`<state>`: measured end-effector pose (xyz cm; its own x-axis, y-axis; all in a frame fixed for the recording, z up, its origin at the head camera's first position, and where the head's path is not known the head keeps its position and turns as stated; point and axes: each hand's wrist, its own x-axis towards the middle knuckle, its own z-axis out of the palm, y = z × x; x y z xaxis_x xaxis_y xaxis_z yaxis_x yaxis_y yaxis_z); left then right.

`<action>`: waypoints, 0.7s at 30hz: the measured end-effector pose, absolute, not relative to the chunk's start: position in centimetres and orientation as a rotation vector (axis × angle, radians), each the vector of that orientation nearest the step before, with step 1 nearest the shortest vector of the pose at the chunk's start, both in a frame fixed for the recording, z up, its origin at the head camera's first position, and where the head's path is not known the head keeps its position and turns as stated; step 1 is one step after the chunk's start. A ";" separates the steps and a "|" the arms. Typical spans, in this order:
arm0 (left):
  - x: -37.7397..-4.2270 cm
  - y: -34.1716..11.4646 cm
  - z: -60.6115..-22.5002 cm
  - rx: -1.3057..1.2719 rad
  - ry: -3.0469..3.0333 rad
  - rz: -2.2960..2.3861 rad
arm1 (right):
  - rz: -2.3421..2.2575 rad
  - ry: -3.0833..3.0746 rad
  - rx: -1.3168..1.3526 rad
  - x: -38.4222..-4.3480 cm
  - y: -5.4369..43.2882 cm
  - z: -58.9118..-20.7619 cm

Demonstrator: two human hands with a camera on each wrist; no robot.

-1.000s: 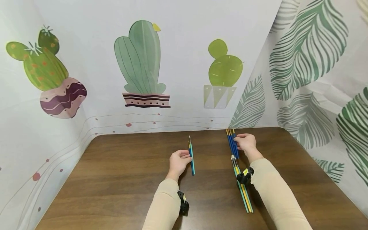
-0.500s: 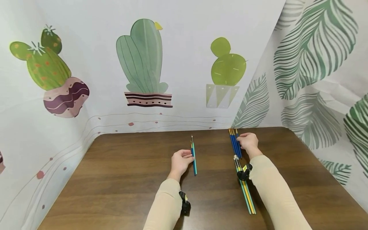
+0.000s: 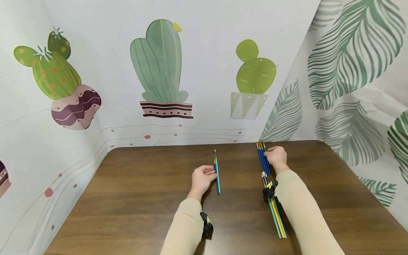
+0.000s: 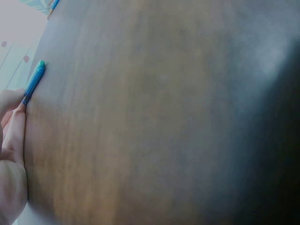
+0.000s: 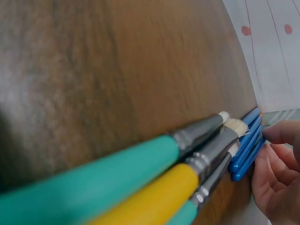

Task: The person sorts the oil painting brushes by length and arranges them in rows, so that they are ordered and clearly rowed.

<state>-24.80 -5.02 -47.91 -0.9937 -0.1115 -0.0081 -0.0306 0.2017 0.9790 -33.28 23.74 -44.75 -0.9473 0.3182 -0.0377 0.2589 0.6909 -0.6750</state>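
Toward the middle of the brown table, my left hand pinches two thin paintbrushes, one blue and one teal, bristles pointing away. In the left wrist view, their handle ends stick out past the thumb. At the far right, several blue paintbrushes with gold ferrules lie side by side. My right hand pinches the rightmost of these between thumb and fingers. Just nearer lie thicker brushes, two with teal handles and one with a yellow handle; their pale bristles meet the blue handle ends in the right wrist view.
The brown wooden tabletop runs back to a white wall hanging printed with cacti. On the right hangs a leaf-printed cloth. The right forearm and its wrist camera pass over part of the thicker brushes.
The rightmost blue brush has moved left with my right hand, closing the gap to the other blue ones. My left hand keeps its hold. The head view has shifted slightly.
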 end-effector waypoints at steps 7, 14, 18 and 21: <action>-24.8 -4.9 -47.8 0.133 -2.384 -1.943 | 1.126 -2.805 -0.502 -33.1 23.8 -44.5; -25.0 -5.0 -48.1 0.125 -2.365 -1.958 | 1.257 -2.752 -0.548 -32.9 23.9 -44.4; -25.0 -5.0 -48.3 0.128 -2.367 -1.952 | 1.302 -2.728 -0.565 -32.7 23.9 -44.4; -25.1 -5.0 -48.4 0.132 -2.367 -1.957 | 1.313 -2.713 -0.568 -32.6 24.1 -44.4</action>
<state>-25.05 -5.04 -48.38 -0.9940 -0.1090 -0.0025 -0.0229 0.1865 0.9822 -32.56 24.06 -44.43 -0.9286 0.3595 -0.0923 0.2954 0.5653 -0.7701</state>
